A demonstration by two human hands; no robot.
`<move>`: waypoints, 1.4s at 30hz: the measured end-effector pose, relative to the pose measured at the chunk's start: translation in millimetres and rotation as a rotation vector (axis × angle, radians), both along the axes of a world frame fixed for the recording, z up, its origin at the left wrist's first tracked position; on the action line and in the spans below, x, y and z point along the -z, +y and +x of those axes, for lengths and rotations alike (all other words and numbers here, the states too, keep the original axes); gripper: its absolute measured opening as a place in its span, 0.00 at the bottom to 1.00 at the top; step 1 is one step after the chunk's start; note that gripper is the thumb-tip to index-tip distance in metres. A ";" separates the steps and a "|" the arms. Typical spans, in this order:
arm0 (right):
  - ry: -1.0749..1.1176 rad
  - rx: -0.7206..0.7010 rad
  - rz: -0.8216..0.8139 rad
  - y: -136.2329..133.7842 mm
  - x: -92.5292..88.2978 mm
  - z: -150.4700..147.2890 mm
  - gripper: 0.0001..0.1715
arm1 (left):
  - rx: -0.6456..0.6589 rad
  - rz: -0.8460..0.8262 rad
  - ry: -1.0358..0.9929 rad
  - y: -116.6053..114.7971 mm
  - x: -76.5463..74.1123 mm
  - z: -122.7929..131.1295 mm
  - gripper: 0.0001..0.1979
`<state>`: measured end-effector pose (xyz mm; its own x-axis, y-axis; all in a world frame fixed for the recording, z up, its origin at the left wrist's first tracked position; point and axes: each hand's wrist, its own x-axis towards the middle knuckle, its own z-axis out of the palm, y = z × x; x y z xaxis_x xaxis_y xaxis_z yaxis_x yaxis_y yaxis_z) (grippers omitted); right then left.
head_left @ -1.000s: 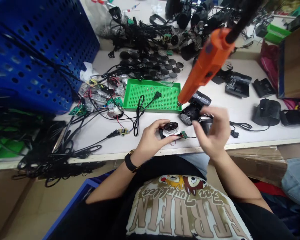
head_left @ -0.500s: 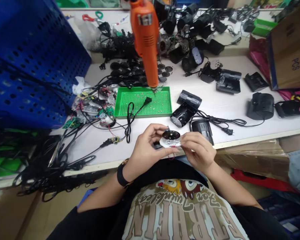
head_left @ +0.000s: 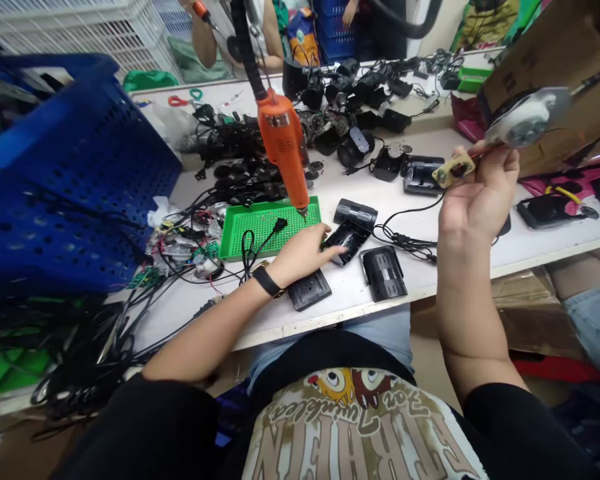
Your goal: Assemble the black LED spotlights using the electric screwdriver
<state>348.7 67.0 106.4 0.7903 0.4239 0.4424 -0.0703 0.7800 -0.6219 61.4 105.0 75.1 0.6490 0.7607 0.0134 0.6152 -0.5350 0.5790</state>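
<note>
While my right hand (head_left: pixel 475 193) holds a round silver disc (head_left: pixel 523 127) up off the bench, its fingers curl together and clamp on it, and a small yellowish circuit board (head_left: pixel 453 170) juts out just left of my fingertips. The disc sits close in front of a brown cardboard carton (head_left: pixel 545 87), so I have little room on that side.

My left hand (head_left: pixel 303 253) stays low over the white workbench (head_left: pixel 340 303), its fingers (head_left: pixel 333 248) stretched out and lying together, the tips touching an open black plastic housing (head_left: pixel 345 243). Four black parts lie around those fingers: that housing, a rounded black half-shell (head_left: pixel 356 215) just past the fingertips, a ribbed black cover (head_left: pixel 383 273) to their right, and a flat square black plate (head_left: pixel 309 290) just below my palm. Farther out, beyond the fingertips, sit two more black housings (head_left: pixel 420 173).

To the left of my fingers is one green perforated tray (head_left: pixel 270 230) with one black cable (head_left: pixel 253 250) looped across it. An orange electric screwdriver (head_left: pixel 283 137) hangs on its cord, its bit just over the tray's right end. The bench's near edge passes under both forearms, close below the square plate. A blue perforated crate (head_left: pixel 80 193) stands far left, and another person's arm (head_left: pixel 205 33) shows beyond the bench.
</note>
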 end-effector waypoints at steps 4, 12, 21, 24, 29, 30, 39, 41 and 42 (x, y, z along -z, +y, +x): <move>0.048 0.033 -0.019 -4.7 -19.4 22.6 0.11 | 0.040 0.169 0.217 -4.6 10.7 25.9 0.35; -0.417 0.047 -0.162 -62.3 -21.0 -11.6 0.09 | 0.096 -0.025 -0.135 -21.5 -16.7 -5.6 0.39; -0.504 -0.556 -0.446 -81.7 19.7 -115.4 0.12 | -0.038 -0.687 -0.904 -65.8 6.1 -42.7 0.40; -0.474 -0.592 -0.411 -83.1 24.4 -130.8 0.11 | -0.258 -0.903 -1.075 -79.0 22.0 -39.7 0.36; -0.357 -0.703 -0.501 -74.3 17.6 -114.7 0.16 | -0.473 -0.905 -1.110 -81.3 9.3 -52.7 0.38; -0.355 -0.723 -0.523 -73.0 14.8 -112.2 0.16 | -0.493 -0.862 -1.110 -78.8 4.3 -56.7 0.38; -0.625 -0.700 -0.601 -72.6 9.3 -170.1 0.07 | -0.560 -0.773 -1.143 -74.3 6.5 -50.8 0.37; -0.745 -0.635 -0.626 -68.4 8.7 -178.5 0.04 | -0.573 -0.800 -1.204 -76.7 9.9 -49.5 0.38; -0.813 -0.576 -0.637 -65.4 8.5 -180.8 0.04 | -0.566 -0.802 -1.221 -77.6 10.4 -49.9 0.38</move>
